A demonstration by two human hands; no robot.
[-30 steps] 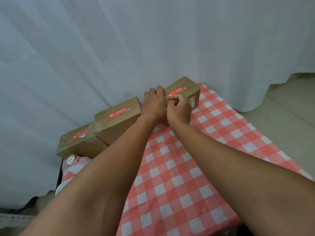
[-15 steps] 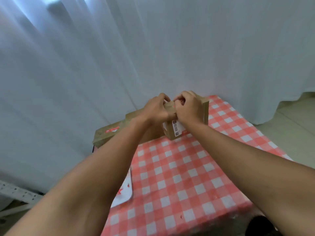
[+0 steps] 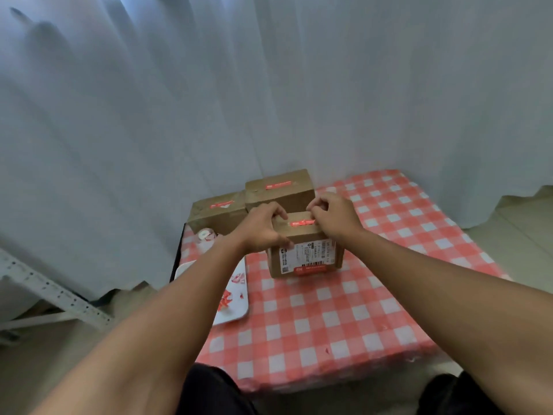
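Observation:
A small brown cardboard box [image 3: 305,259] with a white shipping label on its near face and a red sticker on top sits on the red-and-white checked table [image 3: 329,319]. My left hand [image 3: 263,229] grips the box's top left edge, fingers curled over it. At the top right edge my right hand [image 3: 332,215] holds the box, fingertips pinching by the red sticker.
Two more brown boxes, one [image 3: 279,190] behind the held box and another [image 3: 217,212] to its left, stand against the white curtain. A white tray [image 3: 236,298] with red scraps and a tape roll [image 3: 205,235] lie at the table's left. A metal rack bar [image 3: 54,290] is left.
The box left its spot at the back right next to the other boxes and now sits nearer me in the middle of the table, label side toward me. Both hands came with it.

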